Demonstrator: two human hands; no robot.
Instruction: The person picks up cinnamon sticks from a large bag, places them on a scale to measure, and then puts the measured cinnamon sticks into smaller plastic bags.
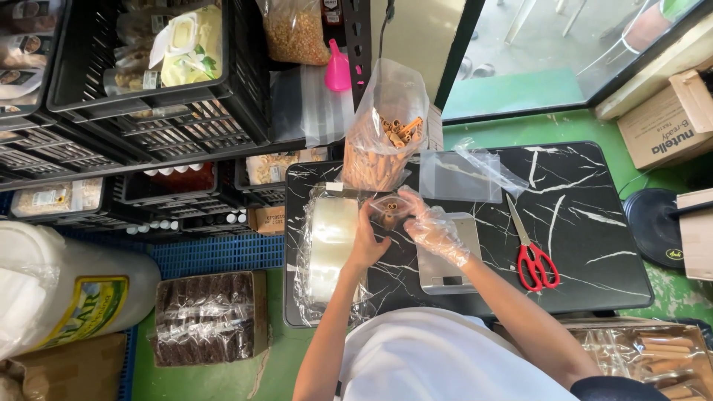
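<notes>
We are looking down on the black marble-patterned table (579,245), and both hands are meeting over its middle, just in front of the big clear bag of rolled wafer sticks (382,141) standing at the far edge. The left hand (368,241), bare, is pinching a small clear pouch (388,208) by its mouth, fingers closed on the film. The right hand (433,226), in a thin plastic glove, is curling loosely over the pouch's opening, seemingly feeding a stick in; we cannot tell quite what it grips. To our eye, keeping the mouth wide and the sticks level is what counts here, since they look brittle. A small silver scale (449,260) is sitting just beneath, red-handled scissors (533,256) are lying towards the right edge, and a stack of empty pouches (330,245) is at the left.
</notes>
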